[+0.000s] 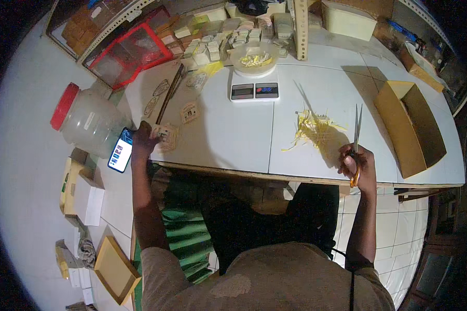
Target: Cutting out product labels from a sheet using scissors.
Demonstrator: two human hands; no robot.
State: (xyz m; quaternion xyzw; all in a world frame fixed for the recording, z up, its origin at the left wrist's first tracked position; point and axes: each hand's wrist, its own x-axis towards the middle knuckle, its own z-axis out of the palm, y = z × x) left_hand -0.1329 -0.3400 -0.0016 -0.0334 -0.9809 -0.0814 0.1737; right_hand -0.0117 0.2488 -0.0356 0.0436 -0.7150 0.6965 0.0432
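Observation:
In my right hand (364, 165) is a pair of scissors (356, 155) with orange handles, its narrow blades pointing away from me and slightly apart. Left of it, a loose heap of thin yellow and white strips (313, 126) lies on the white tiled table (237, 136). My left hand (142, 140) is at the table's left side, touching or just beside some pale printed packets (167, 138); shadow hides whether its fingers grip one. Another printed packet (189, 112) lies a little farther off. A cardboard box (146, 91) with printed ovals is just beyond my left hand.
A white digital scale (255, 97) carries a translucent bowl (254, 62) with yellow and white pieces. An open cardboard box (410, 128) stands far right. Left are a lit phone (120, 151) and a red-lidded plastic jar (93, 116). A perforated metal post (300, 31) rises at the back.

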